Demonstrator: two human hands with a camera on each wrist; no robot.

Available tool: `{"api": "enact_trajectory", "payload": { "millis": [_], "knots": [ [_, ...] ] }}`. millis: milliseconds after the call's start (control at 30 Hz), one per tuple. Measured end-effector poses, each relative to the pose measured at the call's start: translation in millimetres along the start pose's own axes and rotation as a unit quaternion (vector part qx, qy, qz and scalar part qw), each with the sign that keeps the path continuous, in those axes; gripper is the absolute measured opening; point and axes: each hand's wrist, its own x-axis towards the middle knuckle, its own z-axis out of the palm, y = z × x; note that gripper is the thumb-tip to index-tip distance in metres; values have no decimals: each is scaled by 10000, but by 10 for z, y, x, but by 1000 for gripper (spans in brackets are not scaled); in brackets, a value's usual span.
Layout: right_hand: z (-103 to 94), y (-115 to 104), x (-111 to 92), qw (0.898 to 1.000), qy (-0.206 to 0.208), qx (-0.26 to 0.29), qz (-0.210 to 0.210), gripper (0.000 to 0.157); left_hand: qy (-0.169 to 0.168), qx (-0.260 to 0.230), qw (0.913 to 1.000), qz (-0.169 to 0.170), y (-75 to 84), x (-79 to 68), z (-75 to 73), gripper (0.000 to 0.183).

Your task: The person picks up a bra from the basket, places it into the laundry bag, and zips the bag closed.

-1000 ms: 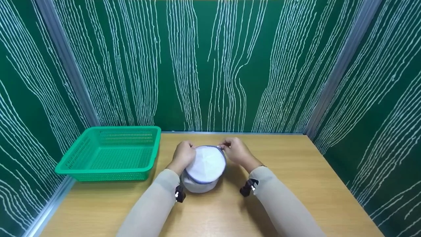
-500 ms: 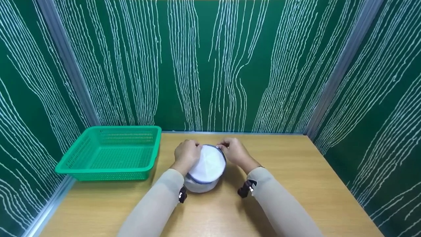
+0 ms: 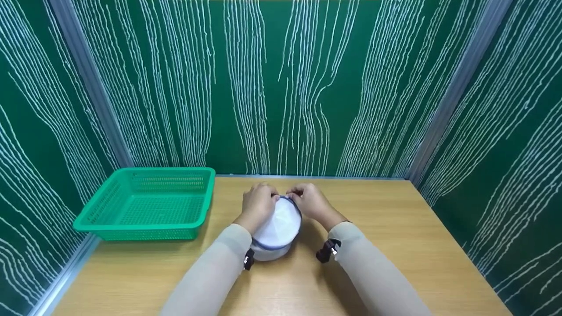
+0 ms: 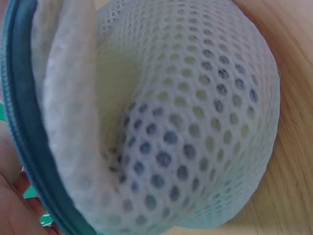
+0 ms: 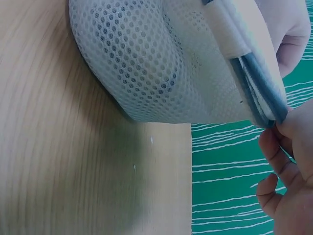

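Note:
A round white mesh laundry bag [image 3: 281, 226] with a flat white lid and a blue-grey zipper round its rim stands on the table, its lid tilted toward the camera. My left hand [image 3: 259, 206] grips the bag's rim at its far left; the hand itself hides what its fingertips pinch. Close beside it, my right hand [image 3: 314, 204] pinches the zipper edge at the far right. In the right wrist view, thumb and finger of that hand hold the end of the zipper band [image 5: 259, 93]. Dark and yellowish patches show through the honeycomb mesh [image 4: 195, 107].
A green plastic basket [image 3: 145, 227] with perforated sides sits at the table's back left. Green panels [image 3: 342, 109] with white wavy lines enclose the wooden table [image 3: 377, 245] at the back and both sides.
My left hand has moved right along the bag's rim, closer to the right hand. The right hand keeps its hold, shifting slightly left. The lid has turned a little with them.

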Motion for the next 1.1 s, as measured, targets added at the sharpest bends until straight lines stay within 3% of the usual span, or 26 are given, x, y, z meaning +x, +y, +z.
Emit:
{"api": "enact_trajectory", "payload": {
  "millis": [467,700,867,1100],
  "knots": [
    [-24,37,24,9998,-86,-183,11,13,180,-213,9991,-311,-95,17,19,16],
    [-34,84,20,9993,83,-271,-247,13,152,-248,9986,-440,-154,-2,-12,17],
    [-88,109,19,9995,164,-237,-146,12,192,-247,9972,-674,-175,-28,-56,19],
    [-149,131,2,9997,167,-198,-50,13,-145,-271,9938,-1071,-155,-60,-108,24]
  ]
}}
